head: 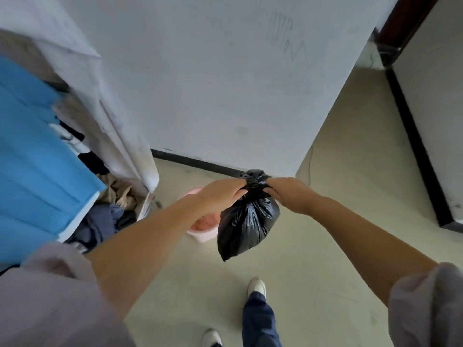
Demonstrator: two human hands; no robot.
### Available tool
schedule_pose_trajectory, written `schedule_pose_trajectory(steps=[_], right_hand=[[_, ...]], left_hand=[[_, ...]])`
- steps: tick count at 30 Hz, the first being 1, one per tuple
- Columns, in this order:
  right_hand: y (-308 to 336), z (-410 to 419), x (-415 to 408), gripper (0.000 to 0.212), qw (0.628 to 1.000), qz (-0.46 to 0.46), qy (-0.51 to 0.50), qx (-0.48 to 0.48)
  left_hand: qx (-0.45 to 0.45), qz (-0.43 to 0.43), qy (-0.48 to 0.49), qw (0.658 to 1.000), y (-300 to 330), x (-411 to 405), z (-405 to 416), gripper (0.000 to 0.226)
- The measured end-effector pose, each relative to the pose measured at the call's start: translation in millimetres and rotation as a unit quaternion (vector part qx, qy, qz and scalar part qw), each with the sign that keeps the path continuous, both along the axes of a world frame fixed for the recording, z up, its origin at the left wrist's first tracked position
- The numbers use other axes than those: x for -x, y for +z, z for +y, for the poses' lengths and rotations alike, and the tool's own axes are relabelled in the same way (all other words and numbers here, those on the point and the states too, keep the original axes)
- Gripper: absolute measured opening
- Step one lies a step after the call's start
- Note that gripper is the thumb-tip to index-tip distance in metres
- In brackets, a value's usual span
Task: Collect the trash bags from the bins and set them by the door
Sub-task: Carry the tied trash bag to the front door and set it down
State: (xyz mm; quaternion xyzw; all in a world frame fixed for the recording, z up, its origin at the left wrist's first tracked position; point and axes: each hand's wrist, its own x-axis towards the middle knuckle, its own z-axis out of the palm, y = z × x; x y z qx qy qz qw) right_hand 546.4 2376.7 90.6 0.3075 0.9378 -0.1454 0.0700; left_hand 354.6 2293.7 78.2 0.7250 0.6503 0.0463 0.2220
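A: What forms the background?
B: A pale grey wall (225, 78) with a dark skirting strip at its foot, meeting a beige floor (338, 209). A dark door frame (403, 26) stands at the upper right.

A: And on the left side?
B: A blue cloth (32, 156) hangs beside a white fabric cover (105, 113); a heap of mixed clothes (110, 211) lies below them.

A: Where is the trash bag?
B: The black trash bag (246, 221) hangs in the air at centre, above the floor, its lower corner pointing down. Just beside it, partly hidden behind the left forearm, stands a pink bin (200, 229) on the floor near the wall.

A: How do the hands stand?
B: The left hand (220, 194) and the right hand (288, 194) meet at the gathered neck of the bag, one on each side. The fingers of both are curled and clamped on the bunched plastic; a small tuft of the bag rises above them.

A: Anything smaller?
B: Two white shoes (256, 286) and a dark blue trouser leg (260, 319) at the bottom edge.
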Motion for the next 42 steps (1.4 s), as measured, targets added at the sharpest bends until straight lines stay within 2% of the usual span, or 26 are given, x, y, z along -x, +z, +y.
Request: schedule_pose_trajectory(steps=[5, 9, 14, 17, 22, 28, 34, 39, 42], right_hand=[[24, -27, 25, 0.029, 0.997, -0.006, 0.076, 0.006], [26, -44, 48, 0.029, 0.986, -0.01, 0.167, 0.016], [18, -69, 63, 0.029, 0.955, -0.02, 0.296, 0.021], [10, -91, 68, 0.027, 0.926, -0.01, 0.378, -0.013], [16, -172, 85, 0.03, 0.85, -0.012, 0.526, -0.007], [11, -321, 83, 0.031, 0.756, -0.001, 0.654, -0.002], [14, -502, 24, 0.027, 0.652, -0.001, 0.758, -0.011], [20, -665, -45, 0.024, 0.591, 0.005, 0.806, 0.013], [22, -750, -80, 0.03, 0.558, 0.022, 0.829, 0.024]], left_hand=[[-0.006, 0.009, 0.065, 0.998, 19, 14, -54, 0.027], [-0.017, 0.024, 0.163, 0.986, 23, 9, -102, 0.027], [-0.019, -0.021, 0.308, 0.951, 12, -16, -164, 0.024], [-0.015, -0.008, 0.392, 0.92, 11, -45, -205, 0.024], [-0.026, -0.051, 0.53, 0.846, 13, -93, -298, 0.027], [-0.027, -0.046, 0.665, 0.745, 10, -167, -441, 0.031], [-0.011, -0.026, 0.756, 0.654, 14, -276, -598, 0.029], [0.002, -0.008, 0.81, 0.586, 25, -374, -740, 0.027], [0.011, 0.004, 0.84, 0.543, 31, -423, -815, 0.024]])
